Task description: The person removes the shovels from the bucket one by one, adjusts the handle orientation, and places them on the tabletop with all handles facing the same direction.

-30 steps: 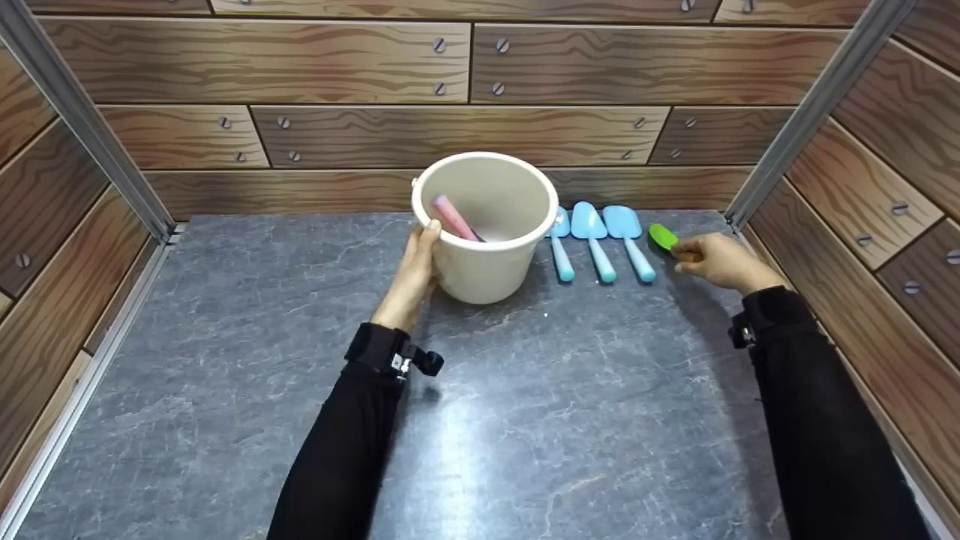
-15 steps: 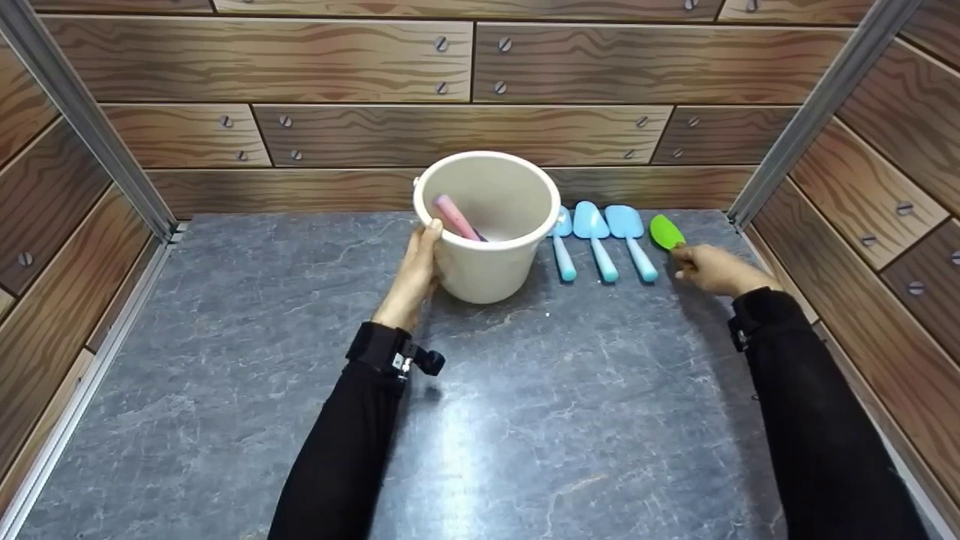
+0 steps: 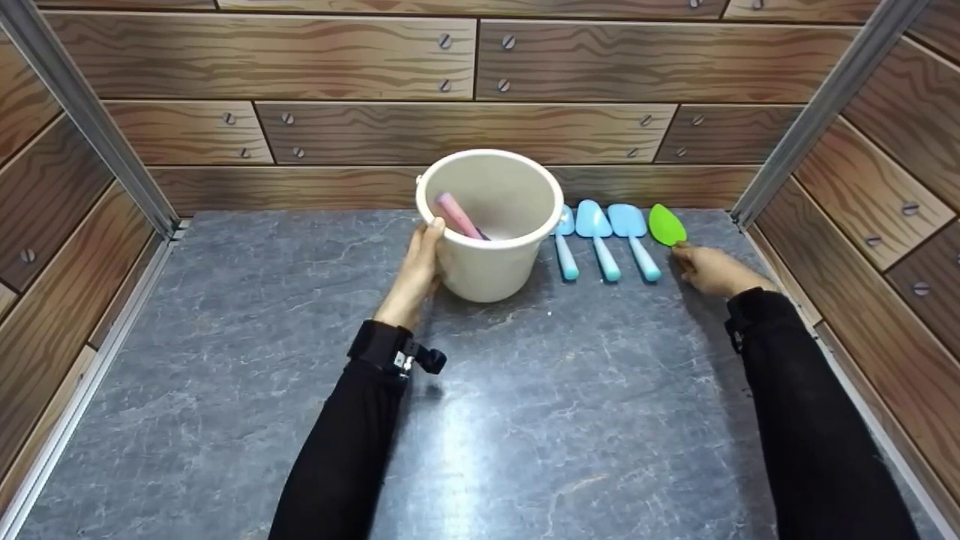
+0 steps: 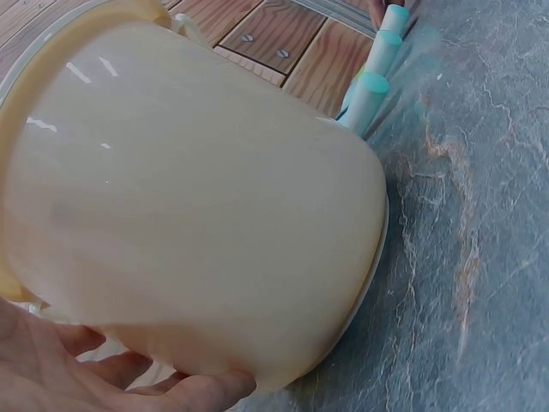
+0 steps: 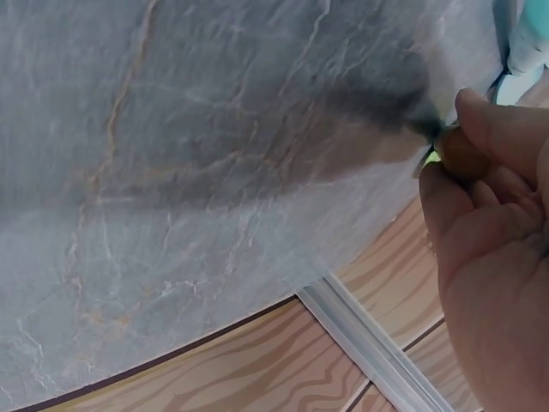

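My left hand (image 3: 414, 266) grips the cream bucket (image 3: 487, 270), thumb at its rim and fingers along its left side. In the left wrist view the fingertips (image 4: 219, 388) press against the bucket's wall (image 4: 206, 197). Inside the bucket leans a tool with a pink handle (image 3: 459, 215); its lower end is mostly hidden. Over at the right, my right hand (image 3: 712, 270) pinches the handle of a small green shovel (image 3: 666, 225), whose leaf-shaped blade points toward the back wall. A brown rounded handle end (image 5: 463, 154) shows between thumb and fingers in the right wrist view.
Three light-blue shovels (image 3: 628, 220) lie in a row between bucket and green shovel, the leftmost partly behind the bucket. Wood-patterned walls (image 3: 360, 135) enclose the grey marbled surface (image 3: 285, 337) at the back and both sides.
The green shovel's blade has turned to lie straighter beside the blue shovels and shows more fully. My right hand has shifted slightly nearer. The left hand still holds the bucket in place.
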`<state>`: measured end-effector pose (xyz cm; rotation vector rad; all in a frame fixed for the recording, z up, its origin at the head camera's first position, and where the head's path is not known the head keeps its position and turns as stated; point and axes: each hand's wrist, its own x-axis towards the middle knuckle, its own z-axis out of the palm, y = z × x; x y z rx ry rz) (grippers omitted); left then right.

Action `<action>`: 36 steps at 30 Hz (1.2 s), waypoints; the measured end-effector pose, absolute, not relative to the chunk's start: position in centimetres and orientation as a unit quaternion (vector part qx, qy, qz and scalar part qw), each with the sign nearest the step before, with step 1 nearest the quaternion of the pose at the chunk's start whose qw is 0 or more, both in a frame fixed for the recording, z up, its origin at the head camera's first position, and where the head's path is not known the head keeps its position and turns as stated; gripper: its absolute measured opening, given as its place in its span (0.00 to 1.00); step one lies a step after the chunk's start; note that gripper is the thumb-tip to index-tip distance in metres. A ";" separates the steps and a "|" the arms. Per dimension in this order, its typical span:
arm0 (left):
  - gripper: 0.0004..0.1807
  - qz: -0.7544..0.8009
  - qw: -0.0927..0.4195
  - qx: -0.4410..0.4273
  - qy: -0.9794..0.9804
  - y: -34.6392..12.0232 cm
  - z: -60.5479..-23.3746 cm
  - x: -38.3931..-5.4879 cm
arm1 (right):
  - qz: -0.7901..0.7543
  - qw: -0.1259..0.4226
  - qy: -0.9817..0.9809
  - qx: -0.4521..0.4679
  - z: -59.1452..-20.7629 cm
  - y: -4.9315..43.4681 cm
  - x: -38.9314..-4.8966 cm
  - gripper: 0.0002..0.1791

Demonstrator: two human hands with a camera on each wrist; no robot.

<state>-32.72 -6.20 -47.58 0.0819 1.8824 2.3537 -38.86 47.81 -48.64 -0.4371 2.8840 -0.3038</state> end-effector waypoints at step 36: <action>0.49 0.780 0.055 0.041 0.622 -6.2 -47.7 -32.5 | -0.173 0.046 0.979 -0.099 -43.5 42.4 -37.2 0.39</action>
